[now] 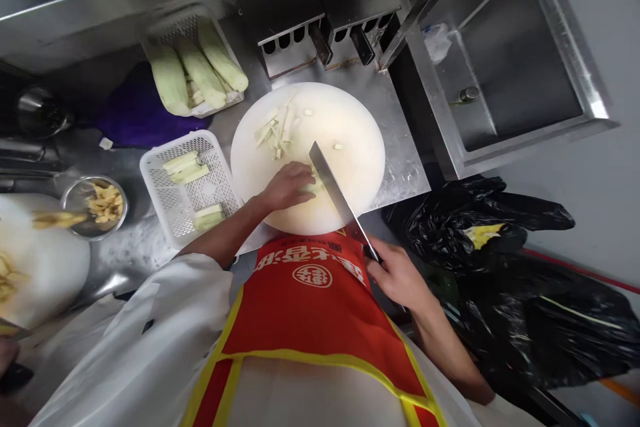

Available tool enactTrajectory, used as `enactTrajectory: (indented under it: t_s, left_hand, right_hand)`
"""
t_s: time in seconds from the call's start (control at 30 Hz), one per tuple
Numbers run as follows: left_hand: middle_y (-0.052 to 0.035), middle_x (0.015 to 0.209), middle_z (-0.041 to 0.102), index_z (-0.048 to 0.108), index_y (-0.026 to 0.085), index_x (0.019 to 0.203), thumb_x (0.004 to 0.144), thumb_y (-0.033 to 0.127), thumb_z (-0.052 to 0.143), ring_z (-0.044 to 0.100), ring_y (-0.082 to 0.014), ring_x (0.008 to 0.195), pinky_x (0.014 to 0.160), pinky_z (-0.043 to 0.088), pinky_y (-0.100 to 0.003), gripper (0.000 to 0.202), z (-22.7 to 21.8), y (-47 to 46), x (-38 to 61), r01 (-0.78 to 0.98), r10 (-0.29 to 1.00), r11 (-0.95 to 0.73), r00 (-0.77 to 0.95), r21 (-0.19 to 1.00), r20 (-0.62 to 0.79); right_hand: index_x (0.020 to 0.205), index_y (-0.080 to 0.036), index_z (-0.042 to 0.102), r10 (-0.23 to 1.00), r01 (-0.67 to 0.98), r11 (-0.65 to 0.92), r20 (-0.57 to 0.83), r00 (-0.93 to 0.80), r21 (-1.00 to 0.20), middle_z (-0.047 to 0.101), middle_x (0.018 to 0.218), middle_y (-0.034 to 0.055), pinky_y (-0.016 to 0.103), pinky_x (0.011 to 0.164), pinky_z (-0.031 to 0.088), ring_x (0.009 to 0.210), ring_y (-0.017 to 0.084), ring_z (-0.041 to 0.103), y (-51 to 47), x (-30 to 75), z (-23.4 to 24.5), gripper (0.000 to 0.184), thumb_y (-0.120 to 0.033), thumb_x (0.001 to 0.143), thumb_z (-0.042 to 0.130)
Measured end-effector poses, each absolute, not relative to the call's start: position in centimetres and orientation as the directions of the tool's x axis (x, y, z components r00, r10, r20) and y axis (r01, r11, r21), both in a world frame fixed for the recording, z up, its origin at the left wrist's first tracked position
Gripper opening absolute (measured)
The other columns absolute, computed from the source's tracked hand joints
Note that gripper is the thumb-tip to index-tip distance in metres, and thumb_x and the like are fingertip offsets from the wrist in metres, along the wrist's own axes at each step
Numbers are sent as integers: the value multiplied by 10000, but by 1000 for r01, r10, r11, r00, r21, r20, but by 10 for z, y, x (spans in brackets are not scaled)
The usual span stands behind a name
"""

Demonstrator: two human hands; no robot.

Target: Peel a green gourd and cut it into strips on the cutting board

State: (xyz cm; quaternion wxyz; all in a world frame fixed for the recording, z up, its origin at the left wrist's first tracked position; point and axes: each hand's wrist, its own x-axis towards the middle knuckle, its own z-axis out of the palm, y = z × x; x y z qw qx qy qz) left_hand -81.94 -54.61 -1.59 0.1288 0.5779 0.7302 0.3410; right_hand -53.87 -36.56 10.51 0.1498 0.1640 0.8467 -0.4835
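My right hand [395,273] is closed round the handle of a large knife [333,188], whose blade slants across the near part of a round white cutting board [350,147]. My left hand [289,187] lies curled on the board, fingers pressed on a pale green vegetable piece [316,181] right beside the blade. A heap of cut pale strips [277,130] lies on the board's far left. I wear a red apron with yellow trim.
A white basket [165,197] left of the board holds a few cut pieces. Behind it, another basket [200,70] holds peeled pale green vegetables. A steel sink [505,80] sits at the right, black bags [505,247] below it. At far left are a steel bowl [95,207] and another white board [45,267].
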Motion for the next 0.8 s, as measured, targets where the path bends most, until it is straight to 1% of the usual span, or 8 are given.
enactTrajectory:
  t_s: [0.03, 0.1, 0.27, 0.37, 0.43, 0.57, 0.7, 0.8]
  left_hand:
    - [-101, 1170, 675, 697, 228, 1038, 918, 462, 688, 602, -268, 1140, 1002, 487, -448, 263, -18, -543, -821, 776, 944, 88, -265, 624, 196]
    - [-94, 1142, 681, 703, 228, 1027, 924, 422, 679, 602, -265, 1123, 985, 484, -435, 220, -23, -539, -823, 801, 956, 90, -235, 591, 173]
    - [-88, 1103, 690, 706, 226, 1015, 923, 374, 664, 611, -254, 1073, 964, 489, -423, 179, -30, -538, -823, 808, 950, 80, -239, 584, 202]
    - [-91, 1105, 696, 706, 228, 1025, 926, 372, 660, 619, -255, 1083, 965, 491, -428, 180, -31, -540, -823, 794, 948, 88, -253, 602, 195]
    - [-96, 1108, 700, 706, 228, 1031, 928, 377, 656, 623, -259, 1089, 966, 494, -435, 188, -31, -540, -823, 786, 946, 87, -258, 612, 198]
    - [-104, 1099, 704, 711, 224, 1023, 933, 405, 651, 629, -261, 1086, 960, 506, -443, 211, -30, -539, -822, 780, 942, 81, -263, 620, 207]
    - [-113, 1123, 696, 715, 219, 1013, 910, 475, 699, 635, -264, 1091, 957, 520, -446, 277, -23, -540, -821, 720, 931, 79, -300, 690, 206]
    - [-111, 1138, 682, 708, 213, 1004, 923, 486, 693, 648, -237, 1083, 957, 535, -419, 286, -14, -548, -827, 595, 881, 81, -418, 800, 222]
  right_hand:
    - [1487, -256, 531, 118, 408, 491, -405, -907, -770, 741, 1264, 48, 337, 927, 533, 1043, 234, 722, -366, -540, 106, 628, -124, 877, 459]
    - [1470, -267, 543, 87, 397, 507, -413, -907, -765, 723, 1311, 41, 337, 954, 523, 1101, 237, 711, -366, -543, 107, 622, -109, 875, 450]
    - [1412, -266, 585, 48, 413, 535, -461, -886, -737, 763, 1208, 35, 319, 891, 527, 1048, 240, 727, -364, -546, 120, 583, -93, 877, 433]
    - [1426, -269, 574, 43, 418, 550, -476, -878, -723, 762, 1210, 36, 297, 893, 516, 1056, 233, 728, -364, -554, 124, 575, -107, 893, 434]
    - [1441, -247, 565, 40, 424, 571, -493, -869, -703, 767, 1193, 52, 291, 888, 509, 1044, 236, 732, -366, -564, 118, 571, -121, 900, 435]
    - [1467, -151, 535, 57, 424, 613, -498, -865, -667, 777, 1139, 106, 302, 870, 507, 1022, 254, 729, -369, -587, 89, 584, -137, 892, 433]
    - [1427, -169, 574, 67, 380, 591, -425, -902, -712, 742, 1240, 110, 326, 930, 497, 1070, 251, 704, -368, -590, 74, 577, -137, 870, 429]
    - [1371, -180, 610, 139, 397, 576, -393, -909, -715, 762, 1131, 89, 333, 902, 501, 991, 246, 708, -366, -582, 76, 529, -163, 876, 425]
